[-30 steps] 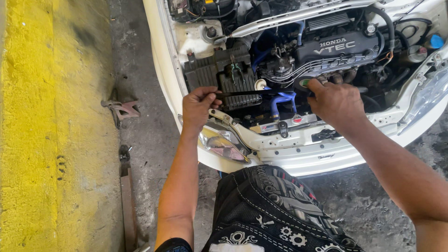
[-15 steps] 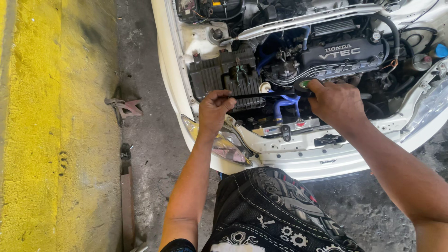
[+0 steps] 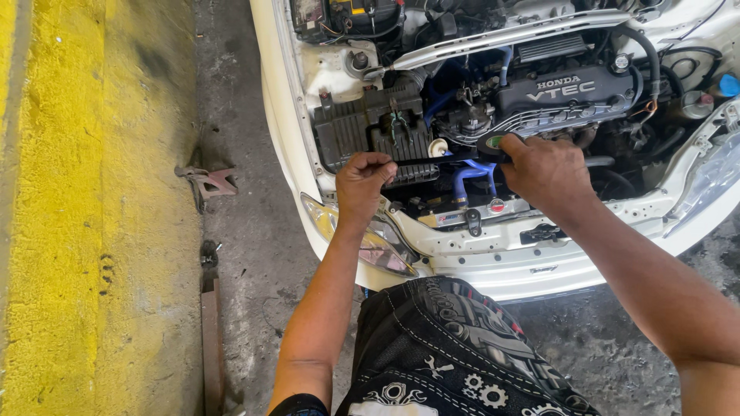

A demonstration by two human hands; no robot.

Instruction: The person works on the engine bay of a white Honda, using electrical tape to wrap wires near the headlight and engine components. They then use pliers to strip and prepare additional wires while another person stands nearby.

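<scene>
My right hand [image 3: 547,173] grips a roll of black tape [image 3: 491,143] over the front of the open engine bay. A strip of black tape [image 3: 435,160] runs taut from the roll to my left hand [image 3: 362,185], which pinches its free end above the black air box [image 3: 347,131]. Blue hoses [image 3: 470,176] lie just under the strip. The dark engine cover [image 3: 570,88] sits behind my right hand.
The white car's front bumper [image 3: 501,266] and headlight [image 3: 370,239] are right before my knees. On the grey floor to the left lie a small metal bracket [image 3: 208,183] and a long rusty bar [image 3: 212,331]. A yellow-painted strip [image 3: 77,231] runs along the far left.
My left hand has shifted a little toward the air box, and the tape strip now stretches straight between both hands. My right hand stays on the roll.
</scene>
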